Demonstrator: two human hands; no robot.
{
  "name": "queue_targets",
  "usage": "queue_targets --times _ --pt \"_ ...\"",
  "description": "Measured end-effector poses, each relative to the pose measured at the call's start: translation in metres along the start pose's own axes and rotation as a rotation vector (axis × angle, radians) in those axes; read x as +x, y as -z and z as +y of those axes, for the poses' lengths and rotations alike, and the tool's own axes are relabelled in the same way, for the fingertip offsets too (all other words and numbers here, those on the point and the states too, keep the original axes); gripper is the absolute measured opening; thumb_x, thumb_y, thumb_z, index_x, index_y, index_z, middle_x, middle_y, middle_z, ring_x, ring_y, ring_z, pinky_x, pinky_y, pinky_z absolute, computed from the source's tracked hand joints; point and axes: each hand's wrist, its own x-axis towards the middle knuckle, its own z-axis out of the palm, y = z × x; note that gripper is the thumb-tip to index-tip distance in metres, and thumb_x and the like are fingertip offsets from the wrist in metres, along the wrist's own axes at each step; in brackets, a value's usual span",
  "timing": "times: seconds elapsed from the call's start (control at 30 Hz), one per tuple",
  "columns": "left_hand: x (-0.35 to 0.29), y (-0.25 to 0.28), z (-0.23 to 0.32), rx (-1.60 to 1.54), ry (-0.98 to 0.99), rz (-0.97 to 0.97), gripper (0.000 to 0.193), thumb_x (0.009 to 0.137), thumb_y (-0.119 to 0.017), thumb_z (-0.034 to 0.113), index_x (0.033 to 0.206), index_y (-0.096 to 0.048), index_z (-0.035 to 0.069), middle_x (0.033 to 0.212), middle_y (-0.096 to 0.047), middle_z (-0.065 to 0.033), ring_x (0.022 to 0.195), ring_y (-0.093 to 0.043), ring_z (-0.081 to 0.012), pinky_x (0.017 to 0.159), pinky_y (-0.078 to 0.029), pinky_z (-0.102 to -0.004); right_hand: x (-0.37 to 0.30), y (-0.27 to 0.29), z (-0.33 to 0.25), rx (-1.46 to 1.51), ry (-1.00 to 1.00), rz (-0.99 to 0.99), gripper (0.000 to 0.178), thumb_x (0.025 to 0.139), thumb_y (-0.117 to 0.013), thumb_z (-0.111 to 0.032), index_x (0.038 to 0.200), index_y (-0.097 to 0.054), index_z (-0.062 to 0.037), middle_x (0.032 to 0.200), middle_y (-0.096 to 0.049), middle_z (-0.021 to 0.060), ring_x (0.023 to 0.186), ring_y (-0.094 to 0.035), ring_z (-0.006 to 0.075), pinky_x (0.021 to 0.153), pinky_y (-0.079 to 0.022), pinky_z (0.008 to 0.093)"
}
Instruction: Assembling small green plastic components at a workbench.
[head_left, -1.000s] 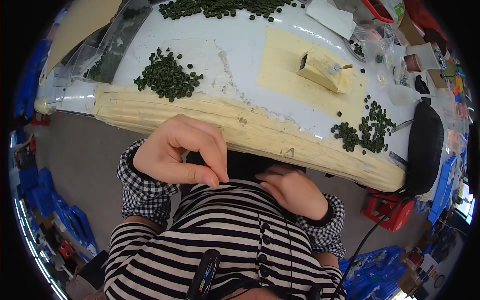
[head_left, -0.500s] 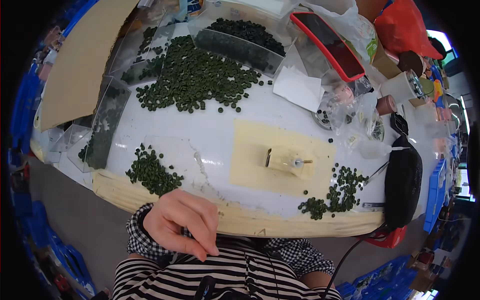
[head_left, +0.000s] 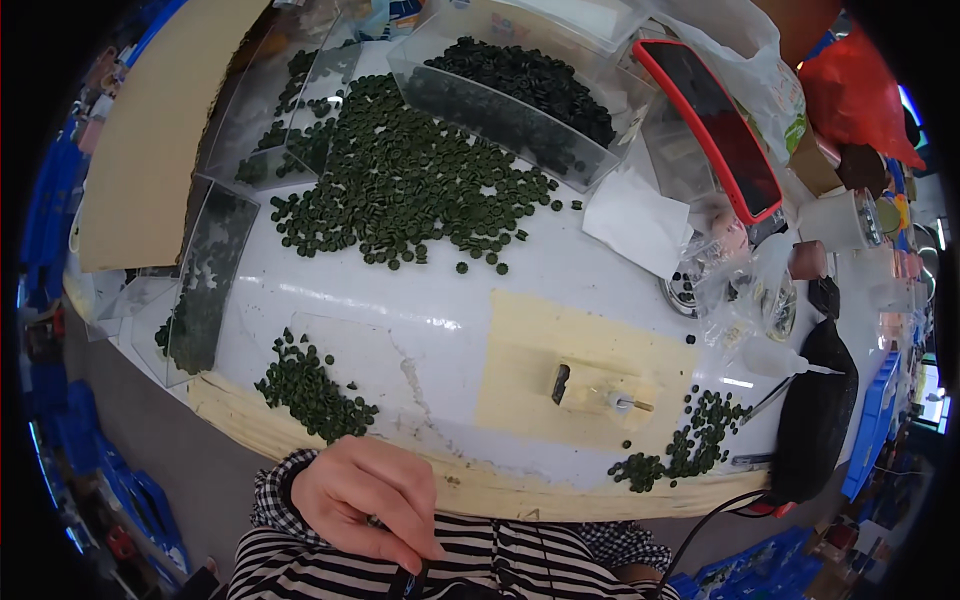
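My left hand (head_left: pixel 365 495) hangs in front of the table's near edge, over a striped garment. Its fingers are curled, with thumb and forefinger pressed together; whatever they may hold is too small or hidden to make out. Just beyond it lies a small heap of dark green button-like pieces (head_left: pixel 315 390). My right hand is out of sight; only a checked sleeve (head_left: pixel 625 545) shows at the lower right. A small block-shaped fixture with a metal pin (head_left: pixel 605 390) stands on a yellowish sheet (head_left: pixel 515 350). To its right, more green pieces (head_left: pixel 700 435) are scattered.
A large spread of green pieces (head_left: pixel 400 180) covers the back left, beside clear bins (head_left: pixel 510 130) and a cardboard sheet (head_left: pixel 140 140). A red-cased phone (head_left: pixel 715 130), white paper (head_left: pixel 635 220), plastic bags and a squeeze bottle (head_left: pixel 775 357) stand right, near a black padded object (head_left: pixel 818 410).
The view has shifted, so the table and its things sit lower in the picture. My left hand keeps its curled, pinched shape and also appears lower.
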Motion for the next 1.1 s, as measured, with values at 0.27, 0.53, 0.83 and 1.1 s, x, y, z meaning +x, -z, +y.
queue_targets --times 0.27,0.53,0.83,1.1 --pt "-0.016 0.012 0.055 1.455 0.189 0.241 0.033 0.062 -0.081 0.006 0.094 -0.071 0.004 0.09 -0.066 -0.0065 0.085 -0.059 -0.0259 0.072 -0.049 -0.0344 -0.012 0.013 0.021 -0.072 0.001 -0.004 0.031 0.085 -0.063 -0.018 0.115 -0.064 -0.007 0.116 -0.062 0.0171 0.108 -0.057 0.0353 0.094 -0.044 0.0444" --pt "-0.01 -0.001 0.038 1.638 0.285 0.191 0.031 0.065 -0.078 0.007 0.095 -0.069 0.005 0.096 -0.063 -0.0055 0.095 -0.056 -0.0278 0.086 -0.046 -0.0385 0.006 0.168 0.01 0.466 -0.238 -0.678 0.011 0.079 -0.069 -0.012 0.085 -0.071 -0.0035 0.075 -0.068 0.0138 0.069 -0.065 0.0343 0.065 -0.053 0.0387" --pt "-0.013 -0.001 0.03 1.738 0.167 0.195 0.024 0.063 -0.076 0.001 0.084 -0.067 0.004 0.087 -0.061 -0.0052 0.086 -0.055 -0.0272 0.079 -0.042 -0.0391 0.066 0.166 -0.042 0.725 0.048 0.196 0.021 0.069 -0.076 0.004 0.089 -0.071 0.0003 0.076 -0.065 0.0119 0.064 -0.064 0.0218 0.055 -0.049 0.0292" --pt "-0.005 -0.007 0.025 1.743 0.099 0.193 0.02 0.063 -0.073 -0.005 0.079 -0.063 0.003 0.084 -0.063 -0.0064 0.08 -0.057 -0.0268 0.078 -0.043 -0.0386 0.137 0.109 -0.112 0.438 0.281 0.437 0.029 0.068 -0.076 0.004 0.095 -0.068 -0.0014 0.085 -0.064 0.0104 0.072 -0.062 0.0261 0.061 -0.05 0.0334"
